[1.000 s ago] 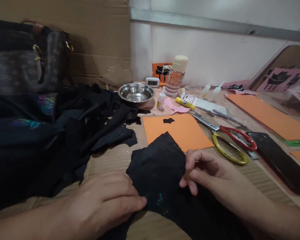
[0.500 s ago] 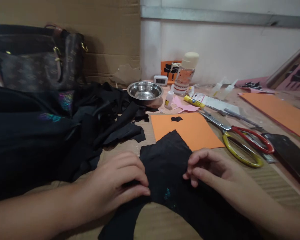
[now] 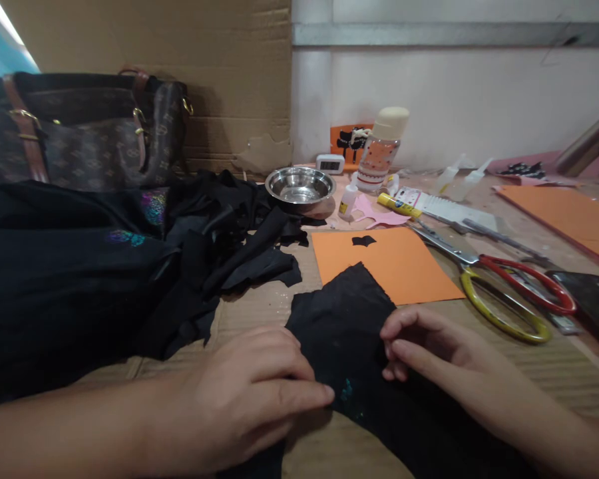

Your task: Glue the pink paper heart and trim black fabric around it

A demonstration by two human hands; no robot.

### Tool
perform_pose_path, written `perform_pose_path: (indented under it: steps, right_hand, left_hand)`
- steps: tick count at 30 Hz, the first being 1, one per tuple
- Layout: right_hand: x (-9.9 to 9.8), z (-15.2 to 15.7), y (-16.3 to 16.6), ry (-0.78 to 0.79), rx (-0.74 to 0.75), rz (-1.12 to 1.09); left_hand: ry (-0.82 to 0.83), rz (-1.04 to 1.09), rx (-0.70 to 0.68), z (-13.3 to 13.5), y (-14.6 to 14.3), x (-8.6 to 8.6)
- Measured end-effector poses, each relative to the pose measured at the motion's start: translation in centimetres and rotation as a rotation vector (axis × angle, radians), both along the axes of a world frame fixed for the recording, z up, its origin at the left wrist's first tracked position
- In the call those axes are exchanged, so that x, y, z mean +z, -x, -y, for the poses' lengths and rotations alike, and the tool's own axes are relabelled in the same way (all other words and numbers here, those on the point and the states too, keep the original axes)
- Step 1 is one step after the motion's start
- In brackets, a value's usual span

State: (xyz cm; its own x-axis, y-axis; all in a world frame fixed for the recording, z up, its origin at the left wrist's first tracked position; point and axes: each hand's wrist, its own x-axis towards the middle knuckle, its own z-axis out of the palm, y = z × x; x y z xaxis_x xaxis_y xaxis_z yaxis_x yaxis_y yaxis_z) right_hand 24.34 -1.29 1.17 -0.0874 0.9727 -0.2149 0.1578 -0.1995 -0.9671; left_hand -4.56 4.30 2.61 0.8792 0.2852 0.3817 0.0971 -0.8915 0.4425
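Observation:
A cut piece of black fabric lies flat on the cardboard before me, with a small patch of teal glitter near its curved lower edge. My left hand rests over its left part, index finger stretched out towards the glitter; the other fingertips are partly hidden. At the right edge of the fabric, my right hand is curled, thumb and fingertips drawn together. Whether anything sits between them is hidden. Beyond the fabric's tip lies an orange sheet bearing a small black scrap.
Large scissors with red and yellow handles lie at right, beside a dark phone. Black cloth scraps heap up at left, before a brown handbag. A metal bowl, glue bottle and water bottle stand behind.
My left hand has slid right across the fabric, and its index finger has straightened. My right hand keeps its curled pose at the fabric's edge. The whole view has shifted slightly.

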Motion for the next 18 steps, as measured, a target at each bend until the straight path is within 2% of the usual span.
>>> perform_pose_path:
  steps: [6,13,18]
  right_hand:
    - [0.2,-0.2,0.3,0.015,-0.002,-0.017]
    - [0.5,-0.1,0.4,0.026,0.032,-0.056]
    - [0.5,-0.1,0.4,0.039,0.033,-0.059]
  left_hand:
    - [0.023,-0.037,-0.124,0.1,-0.1,0.9]
    - [0.011,0.001,-0.092,0.5,-0.4,0.7]
    - [0.018,-0.078,-0.170,0.7,0.0,1.3]
